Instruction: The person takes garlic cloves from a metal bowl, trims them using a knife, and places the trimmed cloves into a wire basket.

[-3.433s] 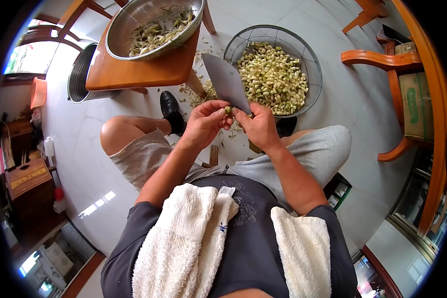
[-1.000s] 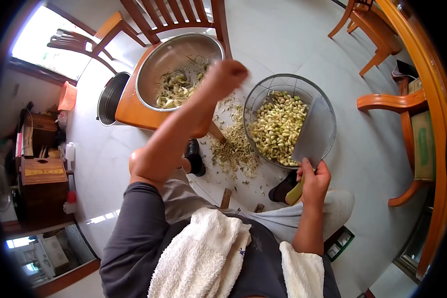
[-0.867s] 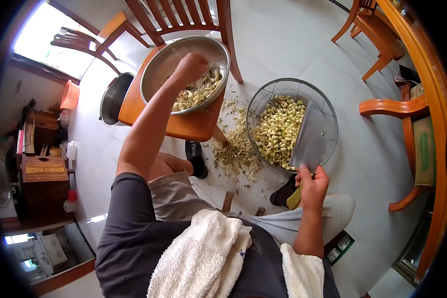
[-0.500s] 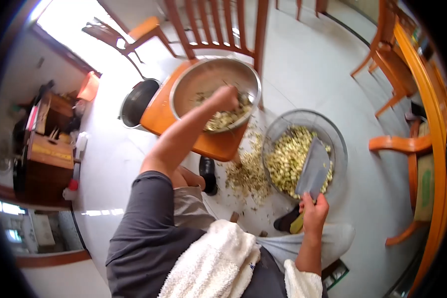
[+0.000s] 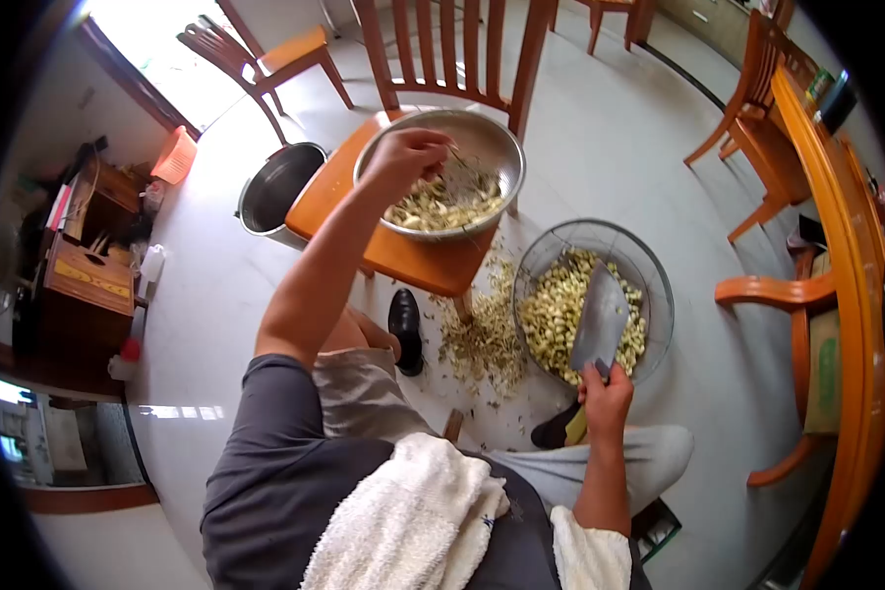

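Note:
My left hand point(image 5: 411, 157) is raised over the near-left side of a wide steel bowl point(image 5: 501, 147). Its fingers are pinched on a thin stalk. Pale bulb-like vegetables with thin stalks point(image 5: 452, 206) lie in that bowl, which sits on a wooden chair seat point(image 5: 418, 265). On the right, my right hand point(image 5: 608, 393) grips the handle of a cleaver point(image 5: 600, 320). The broad grey blade lies over pale green chopped pieces point(image 5: 556, 315) in a large round see-through basin point(image 5: 659, 265).
Scraps and peelings point(image 5: 482, 349) cover the floor between chair and basin. A dark pot point(image 5: 280, 192) stands left of the chair. A black shoe point(image 5: 404, 329) is near the chair's front. Along the right side run a wooden table point(image 5: 806, 147) and chairs. A towel point(image 5: 413, 511) hangs over my front.
My left hand has lifted out of the steel bowl and moved left, with a stalk now visible at its fingers. The cleaver has shifted slightly, staying over the chopped pieces.

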